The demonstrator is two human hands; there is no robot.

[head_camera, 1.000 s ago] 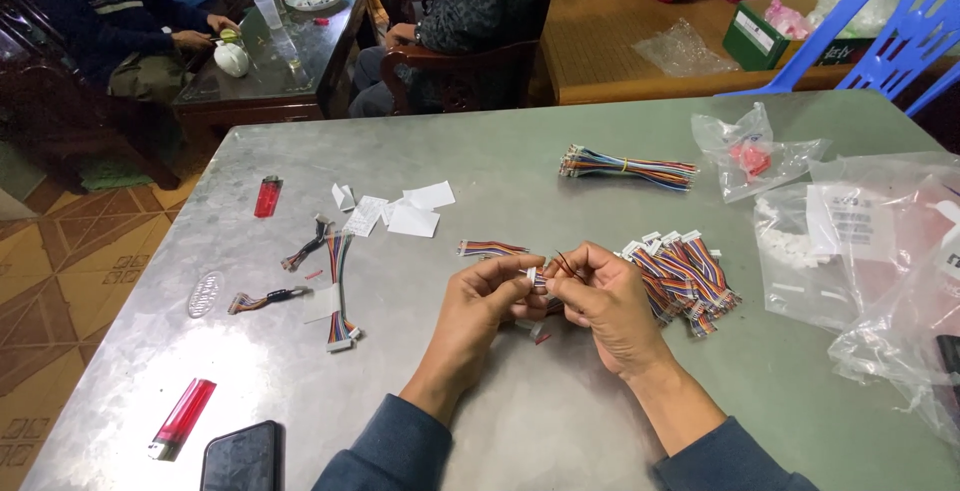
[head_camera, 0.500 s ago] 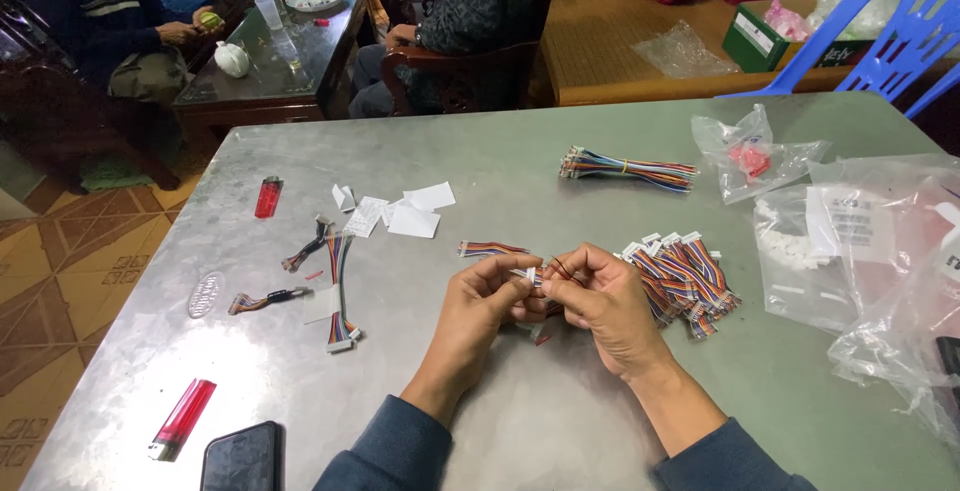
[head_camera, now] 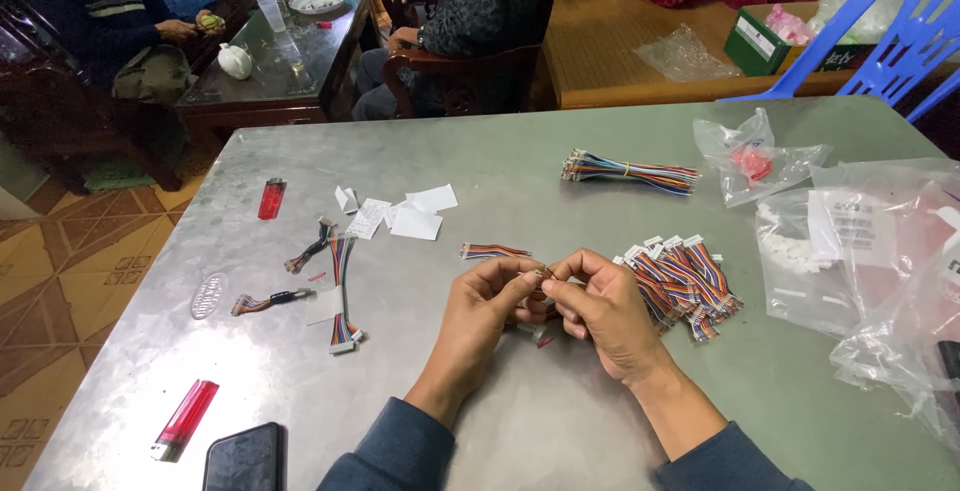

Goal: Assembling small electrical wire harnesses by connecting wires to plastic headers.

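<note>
Grey metal worktop point(head_camera: 520, 171), two hands meeting at its middle.
Left hand point(head_camera: 480, 313) and right hand point(head_camera: 603, 313) pinch a small wire piece point(head_camera: 541, 274) between closed fingers; striped cable pile point(head_camera: 680, 279) lies just right.

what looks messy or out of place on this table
Nothing is spilled or broken. A few loose wire pieces and paper scraps lie scattered left of the hands, unlike the tidy wire bundle and the stack of wires on the right.
</note>
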